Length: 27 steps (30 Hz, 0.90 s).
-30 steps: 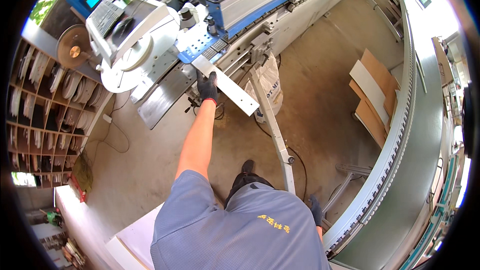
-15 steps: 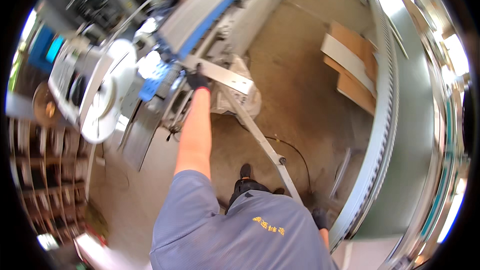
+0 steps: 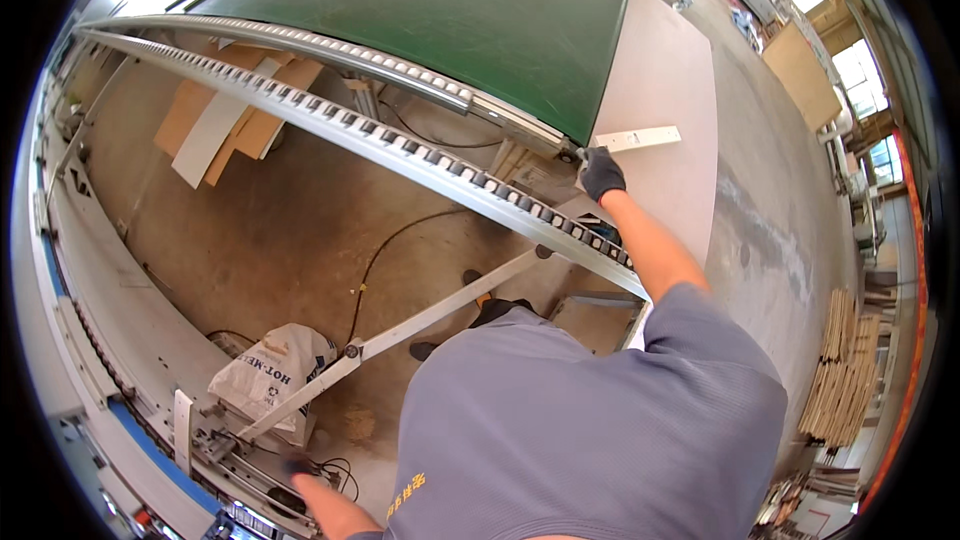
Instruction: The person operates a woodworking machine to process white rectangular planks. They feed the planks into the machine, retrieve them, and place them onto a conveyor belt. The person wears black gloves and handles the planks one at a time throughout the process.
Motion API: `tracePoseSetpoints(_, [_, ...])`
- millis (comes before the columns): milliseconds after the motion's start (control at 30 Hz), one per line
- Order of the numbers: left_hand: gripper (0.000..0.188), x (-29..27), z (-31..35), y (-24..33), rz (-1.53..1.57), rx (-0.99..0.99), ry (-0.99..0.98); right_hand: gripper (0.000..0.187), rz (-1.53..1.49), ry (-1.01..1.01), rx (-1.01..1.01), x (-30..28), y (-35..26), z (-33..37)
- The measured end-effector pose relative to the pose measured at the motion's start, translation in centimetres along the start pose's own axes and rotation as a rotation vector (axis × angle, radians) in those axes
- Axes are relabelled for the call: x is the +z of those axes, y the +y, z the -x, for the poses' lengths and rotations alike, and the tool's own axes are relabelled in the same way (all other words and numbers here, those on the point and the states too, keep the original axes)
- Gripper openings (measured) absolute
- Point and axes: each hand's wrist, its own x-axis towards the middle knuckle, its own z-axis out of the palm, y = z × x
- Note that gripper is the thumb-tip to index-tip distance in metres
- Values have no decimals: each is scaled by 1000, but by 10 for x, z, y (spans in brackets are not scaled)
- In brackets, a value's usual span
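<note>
My right hand [image 3: 603, 176], in a dark glove, is at the corner of the green-topped table [image 3: 470, 20], with its fingers curled. A short cream strip with holes [image 3: 645, 138] lies just beyond it on a pale board [image 3: 665, 60]. Exactly what the fingers grip is hidden. Down at the lower left, my left hand [image 3: 298, 464] is also gloved and smeared by motion, so its fingers cannot be made out. It is near the machine's edge, below a jointed metal bar [image 3: 300, 395]. A white upright plate [image 3: 183, 430] stands on that machine, apart from the hand.
A roller rail [image 3: 400, 145] runs diagonally in front of the green table. Cardboard sheets [image 3: 225, 115] and a black cable [image 3: 372, 265] lie on the floor. A printed white sack [image 3: 265, 380] stands by the machine. Stacked wooden strips [image 3: 842, 370] are at the far right.
My view has swung right, toward the green table. My left hand has come off the white plate on the machine. My right hand has reached forward to the table corner.
</note>
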Motion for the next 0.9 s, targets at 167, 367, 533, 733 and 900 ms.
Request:
tracePoseSetpoints(167, [23,-7,114,188,739,737,201,29,141,-155,208,19,91,-37])
tracePoseSetpoints(367, [27,-63,180,291,1213,319,-294,67,277,-432,100,72,146,-118])
tracePoseSetpoints(533, [37,-142,193,319,1415,112,-337,63,359,-512,-68,82,155,-131])
tracePoseSetpoints(733, [55,-238,139,349,1135,294,-205,37,-203,362,-300,-14,135,-119])
tracePoseSetpoints(900, [57,-343,160,380,943,609,228,56,-794,641,-336,-166,22,-68])
